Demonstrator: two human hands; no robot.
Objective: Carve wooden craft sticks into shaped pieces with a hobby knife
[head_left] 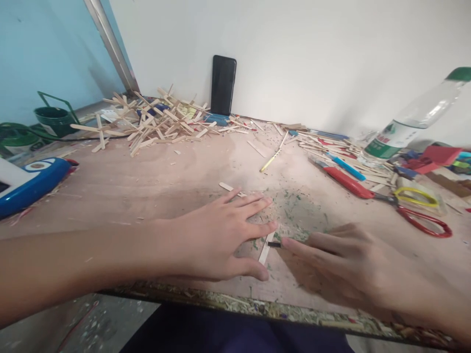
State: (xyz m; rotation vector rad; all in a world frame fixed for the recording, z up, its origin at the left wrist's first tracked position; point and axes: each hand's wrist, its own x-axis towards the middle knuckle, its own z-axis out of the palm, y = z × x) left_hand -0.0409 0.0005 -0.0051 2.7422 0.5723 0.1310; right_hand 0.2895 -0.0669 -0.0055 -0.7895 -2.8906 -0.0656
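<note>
My left hand (235, 225) lies flat on the wooden table with its fingers spread. Its fingertips and thumb rest over or beside a pale wooden craft stick (264, 254). Another craft stick (226, 186) pokes out beyond the left fingers, partly covered by them. My right hand (342, 255) is closed, its index finger stretched along a small dark blade (274, 244). The blade's tip touches or lies just over the craft stick; the rest of it is hidden in the fingers. Green shavings (301, 211) are scattered around the stick.
A heap of craft sticks (158, 120) lies at the back left, by an upright phone (223, 86). On the right are a red-handled knife (348, 182), scissors (423, 215), a blue pen-like stick (346, 166) and a bottle (393, 139). A pencil (270, 162) lies mid-table.
</note>
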